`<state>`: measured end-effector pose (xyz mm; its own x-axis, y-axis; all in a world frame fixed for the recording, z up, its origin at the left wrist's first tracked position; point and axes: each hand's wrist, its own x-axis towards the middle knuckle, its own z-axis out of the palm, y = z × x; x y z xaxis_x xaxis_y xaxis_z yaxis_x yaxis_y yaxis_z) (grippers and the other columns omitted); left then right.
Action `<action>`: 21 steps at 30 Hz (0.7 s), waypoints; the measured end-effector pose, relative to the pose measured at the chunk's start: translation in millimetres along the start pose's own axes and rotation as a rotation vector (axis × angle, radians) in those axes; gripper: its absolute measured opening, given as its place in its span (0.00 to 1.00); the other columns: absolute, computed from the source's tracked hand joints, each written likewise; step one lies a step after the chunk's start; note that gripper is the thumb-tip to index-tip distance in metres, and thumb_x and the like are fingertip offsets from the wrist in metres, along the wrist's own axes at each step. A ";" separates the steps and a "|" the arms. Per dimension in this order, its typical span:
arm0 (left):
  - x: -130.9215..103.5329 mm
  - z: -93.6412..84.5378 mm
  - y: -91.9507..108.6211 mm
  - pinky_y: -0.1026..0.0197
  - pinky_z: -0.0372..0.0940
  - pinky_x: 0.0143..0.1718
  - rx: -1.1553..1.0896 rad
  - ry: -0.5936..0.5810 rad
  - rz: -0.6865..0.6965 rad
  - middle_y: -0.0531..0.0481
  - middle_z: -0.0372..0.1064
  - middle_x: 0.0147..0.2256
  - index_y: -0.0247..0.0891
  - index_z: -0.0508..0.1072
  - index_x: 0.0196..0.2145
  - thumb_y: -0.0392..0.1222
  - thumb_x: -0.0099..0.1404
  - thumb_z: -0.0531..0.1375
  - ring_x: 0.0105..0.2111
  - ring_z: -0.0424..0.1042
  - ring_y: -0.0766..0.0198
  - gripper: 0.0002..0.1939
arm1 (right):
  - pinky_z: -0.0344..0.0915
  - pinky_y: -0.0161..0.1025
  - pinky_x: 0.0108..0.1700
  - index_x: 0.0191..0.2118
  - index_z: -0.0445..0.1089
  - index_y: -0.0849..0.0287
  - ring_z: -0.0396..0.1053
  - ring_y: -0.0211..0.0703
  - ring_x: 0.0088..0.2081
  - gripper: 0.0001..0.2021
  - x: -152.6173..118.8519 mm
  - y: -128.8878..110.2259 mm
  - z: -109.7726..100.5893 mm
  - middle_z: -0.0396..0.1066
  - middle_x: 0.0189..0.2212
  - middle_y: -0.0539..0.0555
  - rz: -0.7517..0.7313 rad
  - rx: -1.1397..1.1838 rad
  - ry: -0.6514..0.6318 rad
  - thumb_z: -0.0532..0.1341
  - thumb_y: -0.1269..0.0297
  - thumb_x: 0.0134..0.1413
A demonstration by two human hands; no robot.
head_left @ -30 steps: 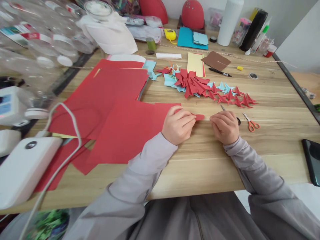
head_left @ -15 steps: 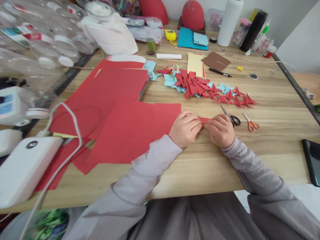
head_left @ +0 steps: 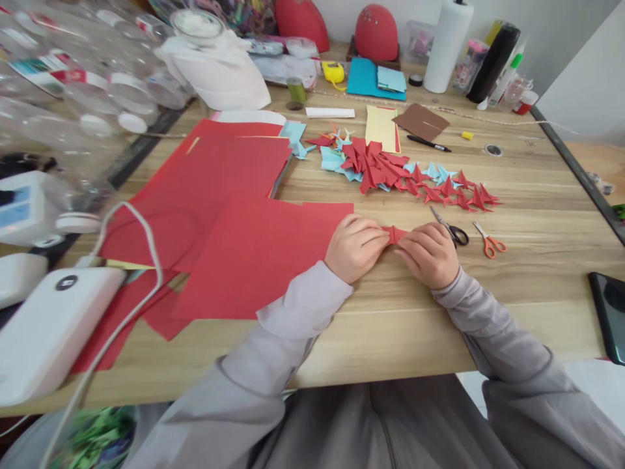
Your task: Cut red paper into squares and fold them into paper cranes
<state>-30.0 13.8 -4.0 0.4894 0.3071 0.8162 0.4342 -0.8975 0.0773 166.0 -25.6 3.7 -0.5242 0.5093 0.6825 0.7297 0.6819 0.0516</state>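
Observation:
Between my two hands is a small folded piece of red paper, pinched from both sides just above the table. My left hand has its fingers closed on the paper's left end. The right end is gripped by my right hand, fingers bent together; both hands cover most of the paper. Large red paper sheets lie to the left, reaching under my left wrist. Black-handled scissors rest right beside my right hand, partly behind it. Small orange-handled scissors lie a little farther right.
Beyond my hands lies a heap of folded red paper pieces with light-blue ones among them. A brown paper square and a black pen lie behind. At left are a white power bank with cable and several plastic bottles.
My left hand has shifted slightly left and up, so more of the folded red paper shows, with a small upright point in its middle. My right hand stays nearly in place.

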 end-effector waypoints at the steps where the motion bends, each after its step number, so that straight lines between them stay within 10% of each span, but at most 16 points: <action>1: 0.1 0.8 1.5 0.55 0.63 0.37 0.000 -0.011 0.011 0.48 0.78 0.31 0.37 0.75 0.33 0.34 0.65 0.58 0.34 0.73 0.62 0.06 | 0.62 0.42 0.41 0.35 0.72 0.56 0.68 0.41 0.36 0.06 -0.3 -0.6 1.1 0.76 0.32 0.52 -0.014 0.002 -0.001 0.58 0.69 0.60; 21: -3.4 -2.8 -5.7 0.52 0.65 0.40 -0.051 -0.138 -0.001 0.48 0.79 0.36 0.40 0.76 0.36 0.33 0.66 0.55 0.39 0.75 0.60 0.10 | 0.60 0.42 0.42 0.35 0.73 0.57 0.66 0.41 0.38 0.11 -1.8 -0.6 0.7 0.76 0.34 0.52 -0.081 0.007 0.034 0.55 0.76 0.59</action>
<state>-36.2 16.9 -5.5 0.5897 0.3452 0.7301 0.3971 -0.9111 0.1101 166.2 -26.6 1.8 -0.5662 0.4345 0.7005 0.6823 0.7239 0.1025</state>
